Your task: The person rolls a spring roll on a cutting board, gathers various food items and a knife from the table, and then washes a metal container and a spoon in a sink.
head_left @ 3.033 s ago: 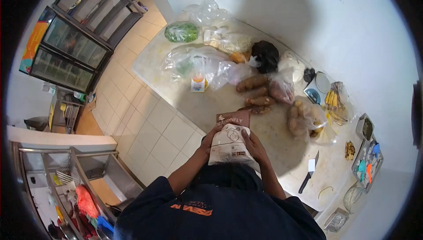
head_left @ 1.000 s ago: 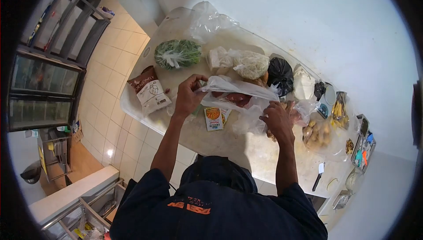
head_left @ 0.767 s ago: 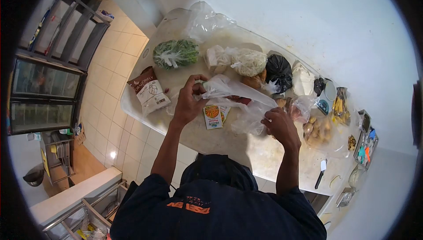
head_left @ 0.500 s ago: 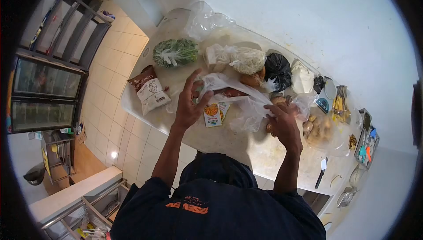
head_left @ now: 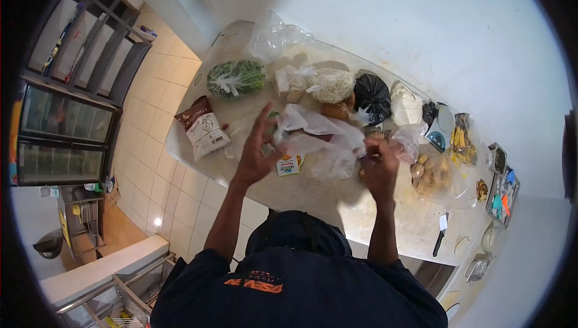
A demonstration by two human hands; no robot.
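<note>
A clear plastic bag [head_left: 343, 137] stretches between my hands over the table, with something dark red showing through or behind its middle. My right hand [head_left: 380, 162] pinches the bag's right end, fingers curled in. At the other end is my left hand [head_left: 257, 152], fingers spread apart and slightly blurred, its thumb right by the bag's edge. Below the bag lie small printed packets [head_left: 289, 164], partly covered. A brown and white pack [head_left: 205, 132] rests left of my left hand. Brown roundish items beside my right hand are mostly hidden.
Along the back of the table [head_left: 289, 192] sit bagged greens [head_left: 236, 79], bagged white sprouts [head_left: 332, 85], a black bag [head_left: 372, 99] and a white bag [head_left: 406, 104]. To the right are bagged potatoes [head_left: 431, 174], a scale [head_left: 438, 138] and a knife [head_left: 441, 235].
My right hand has shifted slightly left, its fingers drawn closer together on the bag. The left hand stays spread near the bag's other end. The view has shifted slightly.
</note>
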